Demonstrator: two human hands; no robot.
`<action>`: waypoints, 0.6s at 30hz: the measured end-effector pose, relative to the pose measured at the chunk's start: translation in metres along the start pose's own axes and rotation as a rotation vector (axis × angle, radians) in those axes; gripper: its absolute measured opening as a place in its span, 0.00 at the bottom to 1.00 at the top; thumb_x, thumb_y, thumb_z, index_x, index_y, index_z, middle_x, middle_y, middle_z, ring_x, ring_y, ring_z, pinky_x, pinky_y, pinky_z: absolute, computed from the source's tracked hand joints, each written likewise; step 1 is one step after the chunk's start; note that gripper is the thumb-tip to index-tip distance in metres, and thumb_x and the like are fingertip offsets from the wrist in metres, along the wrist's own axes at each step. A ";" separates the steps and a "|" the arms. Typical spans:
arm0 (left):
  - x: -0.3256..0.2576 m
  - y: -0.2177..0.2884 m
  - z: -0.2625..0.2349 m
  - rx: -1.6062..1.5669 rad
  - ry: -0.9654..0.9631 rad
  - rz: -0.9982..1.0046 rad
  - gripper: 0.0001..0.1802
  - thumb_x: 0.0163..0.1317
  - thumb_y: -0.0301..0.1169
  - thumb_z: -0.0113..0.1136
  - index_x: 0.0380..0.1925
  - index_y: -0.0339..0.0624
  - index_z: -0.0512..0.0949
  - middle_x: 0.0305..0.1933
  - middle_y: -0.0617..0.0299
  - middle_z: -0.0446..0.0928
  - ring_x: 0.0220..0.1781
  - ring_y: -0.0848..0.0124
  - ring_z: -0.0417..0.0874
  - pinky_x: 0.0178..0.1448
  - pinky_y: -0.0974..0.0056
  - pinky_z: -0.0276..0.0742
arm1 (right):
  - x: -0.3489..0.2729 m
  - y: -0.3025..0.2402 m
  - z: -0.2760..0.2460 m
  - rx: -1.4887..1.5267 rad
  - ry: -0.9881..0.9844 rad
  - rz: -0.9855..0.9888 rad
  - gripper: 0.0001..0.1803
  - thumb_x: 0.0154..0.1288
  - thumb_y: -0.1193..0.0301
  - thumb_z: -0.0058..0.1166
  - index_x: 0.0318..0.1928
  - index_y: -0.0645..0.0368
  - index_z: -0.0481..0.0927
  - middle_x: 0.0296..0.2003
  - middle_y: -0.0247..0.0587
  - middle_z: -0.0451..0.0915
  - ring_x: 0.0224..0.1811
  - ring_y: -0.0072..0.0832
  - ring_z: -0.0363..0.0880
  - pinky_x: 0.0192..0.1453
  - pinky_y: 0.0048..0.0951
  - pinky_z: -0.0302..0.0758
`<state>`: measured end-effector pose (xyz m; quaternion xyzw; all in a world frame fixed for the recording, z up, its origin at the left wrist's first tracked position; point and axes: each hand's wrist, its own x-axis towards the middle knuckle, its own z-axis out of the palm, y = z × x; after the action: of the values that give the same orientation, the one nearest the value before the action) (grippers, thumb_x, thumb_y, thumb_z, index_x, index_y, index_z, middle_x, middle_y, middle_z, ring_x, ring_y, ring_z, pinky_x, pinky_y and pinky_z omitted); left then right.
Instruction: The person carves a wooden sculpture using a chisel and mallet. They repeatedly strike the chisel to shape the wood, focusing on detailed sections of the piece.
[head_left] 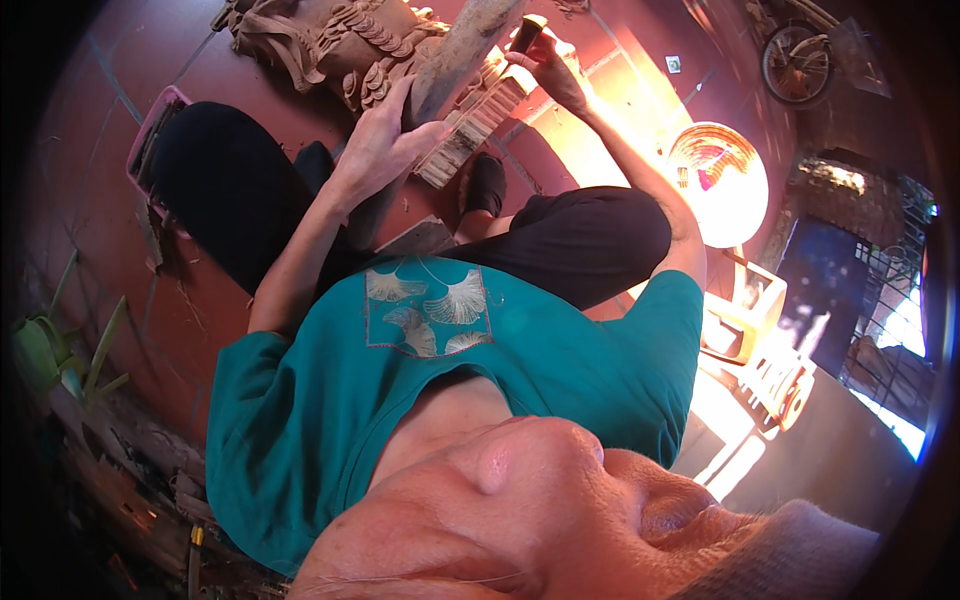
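Observation:
I sit on a red tiled floor in a teal shirt and black trousers. My left hand grips the lower end of a long grey wooden plank that leans over a pale ribbed carved block. My right hand is closed around the dark handle of a tool, held against the upper end of the block. A brown carved wooden sculpture with scale-like patterns stands just behind the plank. The tool's tip is hidden.
A pink low stool lies by my left knee. At the right are a conical hat, a pale plastic chair and a bicycle wheel. Green plants and debris line the left edge.

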<state>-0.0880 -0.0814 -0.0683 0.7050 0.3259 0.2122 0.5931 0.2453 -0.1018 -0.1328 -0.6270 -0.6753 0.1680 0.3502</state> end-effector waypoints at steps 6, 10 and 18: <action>-0.002 0.004 -0.001 -0.059 -0.007 -0.020 0.36 0.65 0.40 0.67 0.66 0.30 0.67 0.49 0.54 0.82 0.49 0.70 0.80 0.57 0.65 0.76 | 0.000 -0.008 0.008 -0.026 -0.103 -0.050 0.21 0.65 0.66 0.70 0.52 0.61 0.78 0.39 0.41 0.89 0.41 0.28 0.90 0.45 0.29 0.85; -0.003 0.006 0.000 -0.022 0.035 0.074 0.36 0.65 0.40 0.67 0.66 0.30 0.66 0.48 0.48 0.82 0.49 0.64 0.83 0.56 0.62 0.77 | 0.005 -0.019 0.004 -0.032 -0.174 -0.113 0.21 0.64 0.63 0.70 0.51 0.58 0.76 0.35 0.42 0.87 0.38 0.33 0.89 0.40 0.32 0.83; -0.006 0.007 0.006 -0.024 0.126 0.171 0.39 0.65 0.42 0.66 0.67 0.29 0.64 0.45 0.38 0.84 0.50 0.48 0.88 0.56 0.55 0.79 | 0.010 -0.022 0.006 -0.077 -0.228 -0.186 0.20 0.65 0.62 0.69 0.49 0.57 0.75 0.34 0.47 0.86 0.34 0.42 0.87 0.37 0.36 0.81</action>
<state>-0.0868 -0.0908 -0.0625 0.7082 0.2988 0.3098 0.5596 0.2251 -0.0943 -0.1194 -0.5516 -0.7718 0.1788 0.2608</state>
